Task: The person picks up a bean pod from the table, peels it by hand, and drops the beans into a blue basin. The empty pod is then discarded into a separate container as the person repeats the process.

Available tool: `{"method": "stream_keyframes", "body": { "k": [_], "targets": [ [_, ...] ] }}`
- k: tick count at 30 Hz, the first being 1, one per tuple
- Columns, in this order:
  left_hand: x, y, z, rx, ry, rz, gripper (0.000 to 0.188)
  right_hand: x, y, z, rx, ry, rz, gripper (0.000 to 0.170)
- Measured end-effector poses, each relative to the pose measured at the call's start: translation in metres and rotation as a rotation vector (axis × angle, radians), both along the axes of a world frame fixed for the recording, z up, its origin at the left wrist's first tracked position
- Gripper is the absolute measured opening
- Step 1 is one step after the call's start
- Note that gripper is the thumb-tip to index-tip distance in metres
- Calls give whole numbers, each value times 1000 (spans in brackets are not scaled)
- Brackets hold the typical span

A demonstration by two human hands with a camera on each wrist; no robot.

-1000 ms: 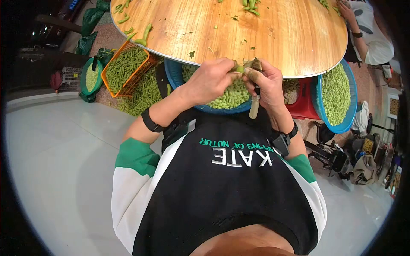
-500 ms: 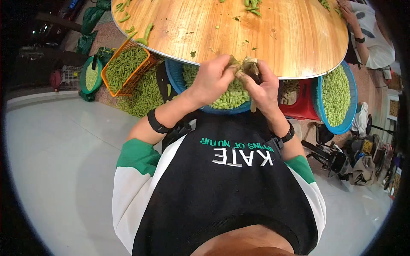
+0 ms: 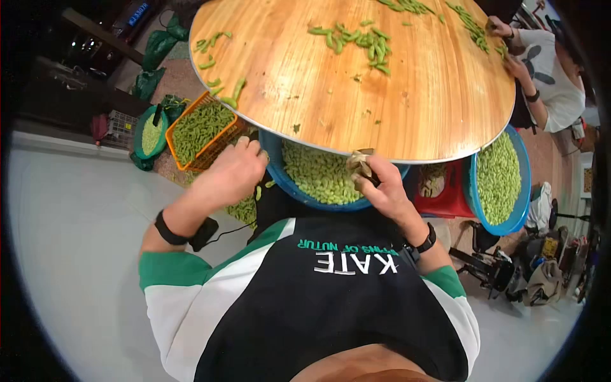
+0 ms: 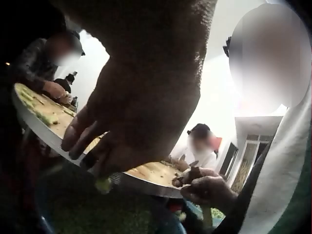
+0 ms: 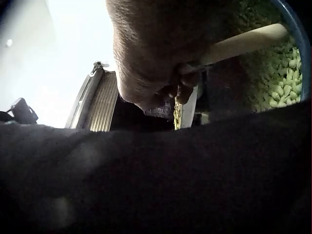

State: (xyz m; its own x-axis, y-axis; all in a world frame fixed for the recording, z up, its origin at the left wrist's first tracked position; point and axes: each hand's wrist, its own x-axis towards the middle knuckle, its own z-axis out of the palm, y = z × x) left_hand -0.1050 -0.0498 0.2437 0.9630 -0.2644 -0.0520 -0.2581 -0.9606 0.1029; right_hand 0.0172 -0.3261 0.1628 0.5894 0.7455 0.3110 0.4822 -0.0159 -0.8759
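My left hand (image 3: 235, 172) is over the floor pile of green bean pods (image 3: 242, 213), between the orange basket (image 3: 203, 153) and the blue basin (image 3: 273, 172). Its fingers are curled downward; in the left wrist view a small green pod (image 4: 103, 184) shows at the fingertips. My right hand (image 3: 388, 191) is at the table edge above the basin of shelled beans (image 3: 318, 175). It grips a tool by a pale round handle (image 5: 243, 46); the tool's far end is hidden. Brownish wrapping (image 3: 358, 165) covers its thumb and forefinger area.
Ahead is a round wooden table (image 3: 305, 83) with several heaps of pods (image 3: 363, 41). Another blue basin of beans (image 3: 499, 184) stands at the right, beside a red stool (image 3: 445, 191). A person (image 3: 554, 76) works at the table's right side.
My left hand has left the right hand and moved left over the pods. The right hand stays near the table edge with its tool. The head view has tilted up, showing more table.
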Motion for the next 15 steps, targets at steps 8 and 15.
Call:
{"method": "stream_keyframes", "body": {
  "k": [8,15],
  "targets": [
    [211,49,-32,-305,-388,100,22,29,16,11,225,690,-121,33],
    [289,52,-70,-192,-413,354,18,25,17,6,271,659,-216,33]
  ]
}}
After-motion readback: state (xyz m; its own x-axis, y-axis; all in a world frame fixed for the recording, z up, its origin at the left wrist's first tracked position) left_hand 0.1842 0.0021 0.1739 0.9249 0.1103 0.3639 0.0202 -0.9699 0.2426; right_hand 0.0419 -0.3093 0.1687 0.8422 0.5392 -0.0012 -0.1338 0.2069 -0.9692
